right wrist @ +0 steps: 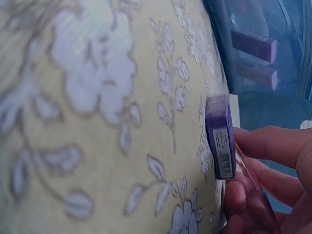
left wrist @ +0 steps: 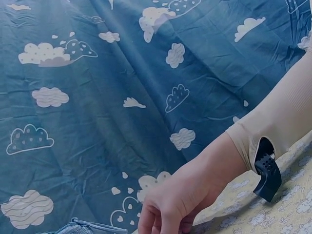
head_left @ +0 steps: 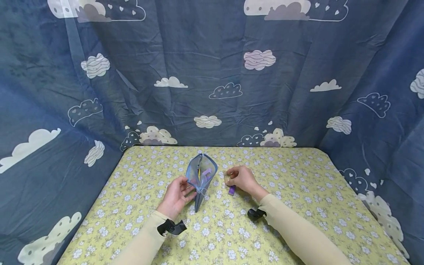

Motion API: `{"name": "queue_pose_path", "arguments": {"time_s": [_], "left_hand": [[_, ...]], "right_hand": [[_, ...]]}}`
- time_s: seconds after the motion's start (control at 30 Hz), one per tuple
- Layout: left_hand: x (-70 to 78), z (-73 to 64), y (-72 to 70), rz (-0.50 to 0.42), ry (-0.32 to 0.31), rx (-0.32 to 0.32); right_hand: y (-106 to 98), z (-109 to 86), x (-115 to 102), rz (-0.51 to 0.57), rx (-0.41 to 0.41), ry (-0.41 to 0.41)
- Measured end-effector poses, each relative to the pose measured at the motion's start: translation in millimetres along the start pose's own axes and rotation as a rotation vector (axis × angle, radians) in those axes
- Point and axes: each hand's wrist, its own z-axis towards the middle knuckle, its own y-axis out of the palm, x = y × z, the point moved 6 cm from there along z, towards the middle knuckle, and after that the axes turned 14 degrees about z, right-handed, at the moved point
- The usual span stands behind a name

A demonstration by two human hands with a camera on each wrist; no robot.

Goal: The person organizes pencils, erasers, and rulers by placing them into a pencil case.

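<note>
A blue mesh zip pouch (head_left: 213, 170) stands with its mouth spread wide. My left hand (head_left: 175, 197) holds its near left side, thumb at the rim and fingers along the outside. Inside lie a yellow pencil (head_left: 199, 173), a dark pen and purple small boxes (right wrist: 254, 45). To the right of the pouch, my right hand (head_left: 244, 179) pinches a thin, see-through strip (right wrist: 257, 179) low over the table. A purple small box (right wrist: 219, 139) with a barcode label is right beside those fingers. The left fingertips are cut off in the left wrist view.
A yellow flowered cloth (head_left: 291, 184) covers the table. Dark blue curtains (head_left: 198, 106) with cloud prints hang behind it and on both sides. Both wrists carry black camera straps (head_left: 172, 227).
</note>
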Motion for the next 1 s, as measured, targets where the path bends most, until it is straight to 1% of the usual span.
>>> {"name": "queue_pose_path", "arguments": {"time_s": [0.23,0.5,0.73,1.0], "left_hand": [[0.6,-0.5,0.6,0.007,0.005,-0.002],[-2.2,-0.2,0.6,0.012,-0.002,0.006],[-0.9,0.4,1.9,0.022,0.003,0.004],[0.0,0.5,1.9,0.029,0.004,0.006]], "right_hand": [[-3.4,0.0,-4.2,-0.007,-0.023,-0.007],[-3.2,-0.1,-4.4,0.03,-0.073,0.012],[-7.7,-2.0,-4.1,0.086,-0.07,0.051],[-13.1,-5.5,-9.1,0.15,-0.079,0.072]]}}
